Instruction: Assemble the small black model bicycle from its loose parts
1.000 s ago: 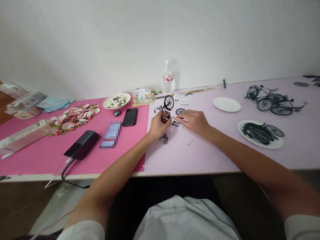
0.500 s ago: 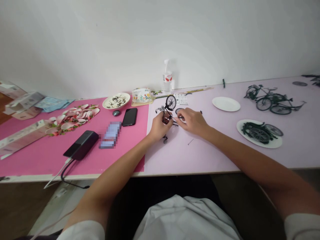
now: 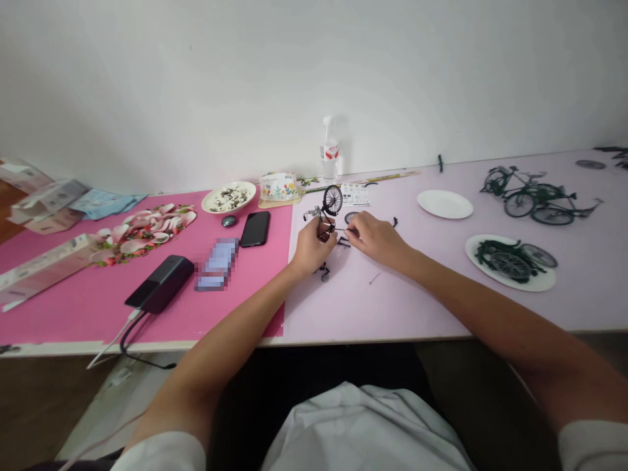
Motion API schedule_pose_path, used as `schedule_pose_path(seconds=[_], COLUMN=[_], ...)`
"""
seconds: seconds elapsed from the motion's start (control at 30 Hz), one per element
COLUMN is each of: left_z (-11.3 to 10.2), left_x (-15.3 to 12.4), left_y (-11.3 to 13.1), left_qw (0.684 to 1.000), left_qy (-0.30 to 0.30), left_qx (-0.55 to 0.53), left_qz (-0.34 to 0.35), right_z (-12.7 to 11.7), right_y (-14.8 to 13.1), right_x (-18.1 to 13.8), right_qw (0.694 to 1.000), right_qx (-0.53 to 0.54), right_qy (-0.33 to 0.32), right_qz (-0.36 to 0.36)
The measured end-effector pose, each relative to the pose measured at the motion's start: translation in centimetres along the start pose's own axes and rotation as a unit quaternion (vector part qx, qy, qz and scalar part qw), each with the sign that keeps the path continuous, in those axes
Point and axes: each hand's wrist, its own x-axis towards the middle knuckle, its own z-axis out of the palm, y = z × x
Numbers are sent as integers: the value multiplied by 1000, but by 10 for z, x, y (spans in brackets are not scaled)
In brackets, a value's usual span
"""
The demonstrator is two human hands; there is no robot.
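My left hand (image 3: 313, 247) is closed around the frame of a small dark model bicycle (image 3: 332, 201), whose spoked wheel points up and away from me. Handlebars stick out to the left above my fingers. To its right, my right hand (image 3: 375, 237) pinches a thin dark rod (image 3: 346, 229) whose tip reaches the bicycle frame. Whether the rod is a tool or a bicycle part is too small to tell. Small dark parts (image 3: 345, 242) lie between the hands, and a loose wheel (image 3: 350, 217) sits just behind my right fingers. A thin pin (image 3: 375, 279) lies nearer me.
Right: an empty white plate (image 3: 445, 204), a plate (image 3: 548, 281) of dark bicycle parts and assembled model bicycles (image 3: 532, 199). Behind: a water bottle (image 3: 329, 152) and printed sheet (image 3: 356, 195). Left: phone (image 3: 255, 229), power bank (image 3: 161, 284), bowl (image 3: 210, 201), petal pieces (image 3: 147, 232) and boxes (image 3: 46, 271).
The bicycle has tilted slightly in my left hand, its wheel shifting a little left. My right hand has moved slightly, and more of the thin rod shows between the hands.
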Motion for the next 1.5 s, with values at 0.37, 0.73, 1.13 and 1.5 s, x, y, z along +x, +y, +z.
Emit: schedule_pose_path(seconds=[0.37, 0.73, 1.13, 1.5], left_z=[0, -1, -1, -2], left_x=[-3, 0, -3, -1], left_y=[9, 1, 8, 6], left_qw=[1000, 999, 999, 999], left_qy=[-3, 1, -4, -11], left_qx=[6, 20, 33, 26], left_qz=[5, 29, 31, 22], right_z=[-7, -3, -8, -3], right_y=[-10, -7, -11, -8], right_x=[-2, -3, -3, -4], right_qw=[1000, 998, 997, 994], right_qx=[14, 63, 59, 103], right_qy=[9, -12, 9, 14], right_qz=[12, 20, 42, 34])
